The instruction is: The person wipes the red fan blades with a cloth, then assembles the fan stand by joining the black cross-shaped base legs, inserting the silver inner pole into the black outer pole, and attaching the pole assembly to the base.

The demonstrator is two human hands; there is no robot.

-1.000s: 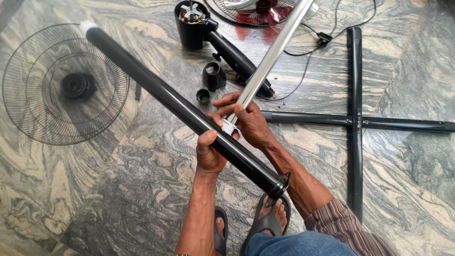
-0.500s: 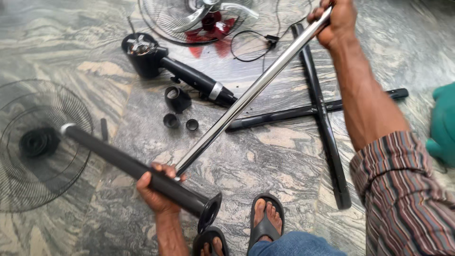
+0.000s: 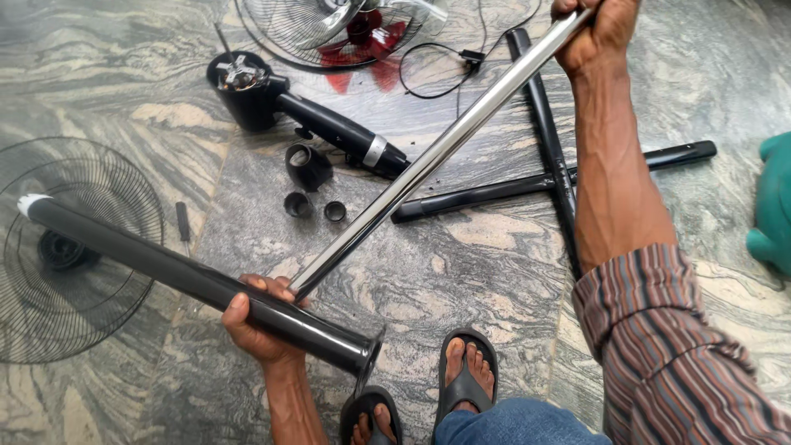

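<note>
Fan stand in bits on the floor (image 3: 494, 272) — a tube in each fist.
Left hand (image 3: 259, 325) fingers wrapped round the black tube (image 3: 165, 276) to steady it; right hand (image 3: 597, 33), up at 1 o'clock, fingers clamped on the chrome rod (image 3: 437, 156) — angled toward it.

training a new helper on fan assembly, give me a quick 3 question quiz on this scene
1. True or false: the left hand grips the black tube.
2. Which end of the chrome rod does the right hand hold: A) far end, B) middle, C) near end?
3. What shape do the black base bars form on the floor?

Key: 1 true. 2 A. 3 a cross.
</note>
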